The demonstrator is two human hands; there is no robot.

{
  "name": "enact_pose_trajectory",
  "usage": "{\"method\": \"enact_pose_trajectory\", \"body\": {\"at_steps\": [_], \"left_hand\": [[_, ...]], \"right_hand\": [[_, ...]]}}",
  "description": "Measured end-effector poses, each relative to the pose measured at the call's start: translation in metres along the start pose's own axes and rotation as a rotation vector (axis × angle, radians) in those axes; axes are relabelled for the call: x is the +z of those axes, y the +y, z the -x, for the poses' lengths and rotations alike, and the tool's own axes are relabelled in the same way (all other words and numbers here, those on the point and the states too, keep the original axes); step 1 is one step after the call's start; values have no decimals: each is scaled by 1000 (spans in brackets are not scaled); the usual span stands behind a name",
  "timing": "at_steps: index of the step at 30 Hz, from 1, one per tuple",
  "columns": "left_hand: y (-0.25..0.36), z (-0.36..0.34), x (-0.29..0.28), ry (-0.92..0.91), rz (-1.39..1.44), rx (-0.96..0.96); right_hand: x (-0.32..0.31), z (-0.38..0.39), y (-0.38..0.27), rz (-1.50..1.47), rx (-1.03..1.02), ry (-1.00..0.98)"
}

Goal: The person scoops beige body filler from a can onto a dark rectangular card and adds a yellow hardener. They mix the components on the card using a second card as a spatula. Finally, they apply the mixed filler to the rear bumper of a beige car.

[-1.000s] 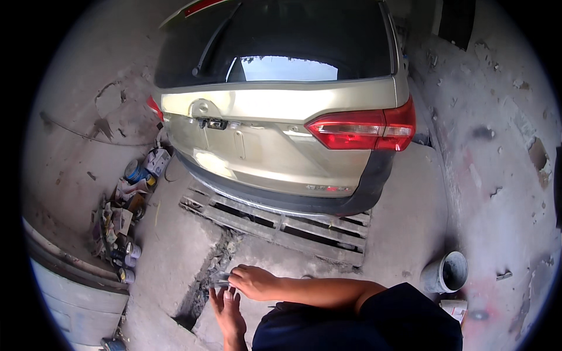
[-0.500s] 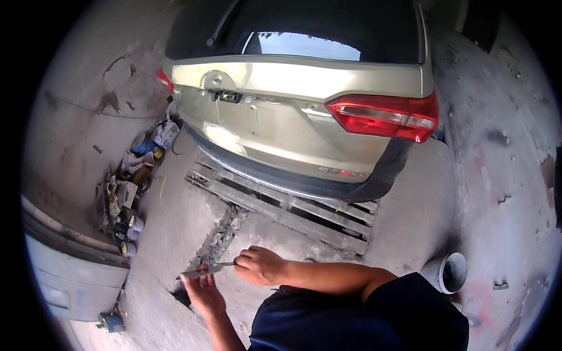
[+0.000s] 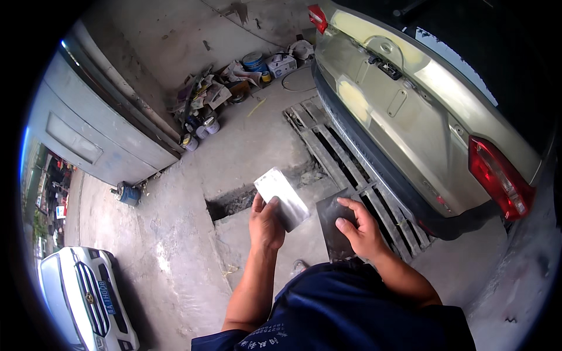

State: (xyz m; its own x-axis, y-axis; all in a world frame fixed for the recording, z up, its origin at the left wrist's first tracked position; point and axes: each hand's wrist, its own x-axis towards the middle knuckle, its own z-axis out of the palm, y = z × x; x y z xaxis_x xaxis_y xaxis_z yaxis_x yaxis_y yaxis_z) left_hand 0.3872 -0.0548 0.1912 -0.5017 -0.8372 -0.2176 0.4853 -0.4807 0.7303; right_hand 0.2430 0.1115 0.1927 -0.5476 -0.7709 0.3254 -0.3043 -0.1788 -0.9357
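Note:
In front of my body my left hand (image 3: 266, 228) grips a shiny, flat rectangular metal plate (image 3: 285, 196), its thumb laid over the lower part. Beside it, my right hand (image 3: 362, 233) is closed on a dark grey, flat rectangular plate (image 3: 332, 231), thumb and fingers along its right side. A gap separates the two plates. Both are held above the concrete floor. To the right stands the rear of a car (image 3: 380, 111) in pale gold, with light yellowish patches on its tailgate and a dark lower bumper. Neither hand touches the car.
A slatted wooden pallet (image 3: 333, 155) lies below the bumper. Behind my left hand, a pit (image 3: 225, 205) breaks the floor. Tins, papers and a blue bucket (image 3: 253, 61) line the wall. A grey metal door (image 3: 88, 128) and white car (image 3: 88, 298) are at left.
The view has swung left, bringing the door and white car into sight. My hands, earlier together with a thin plate seen nearly edge-on, are now apart, each with a plate facing up.

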Motion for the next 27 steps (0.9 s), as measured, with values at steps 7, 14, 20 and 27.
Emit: {"method": "enact_pose_trajectory", "body": {"at_steps": [7,14,20,27], "left_hand": [[5,22,32,-122,178,155],[-5,30,24,-325,94,16],[7,17,18,-428,56,-40],[-4,22,11,-264,-12,-161]], "right_hand": [[6,5,-11,-83,138,-210],[2,-24,-9,-258,261,-199],[1,-1,-5,-36,183,-328],[-34,-62,-3,-5,31,-79]]}}
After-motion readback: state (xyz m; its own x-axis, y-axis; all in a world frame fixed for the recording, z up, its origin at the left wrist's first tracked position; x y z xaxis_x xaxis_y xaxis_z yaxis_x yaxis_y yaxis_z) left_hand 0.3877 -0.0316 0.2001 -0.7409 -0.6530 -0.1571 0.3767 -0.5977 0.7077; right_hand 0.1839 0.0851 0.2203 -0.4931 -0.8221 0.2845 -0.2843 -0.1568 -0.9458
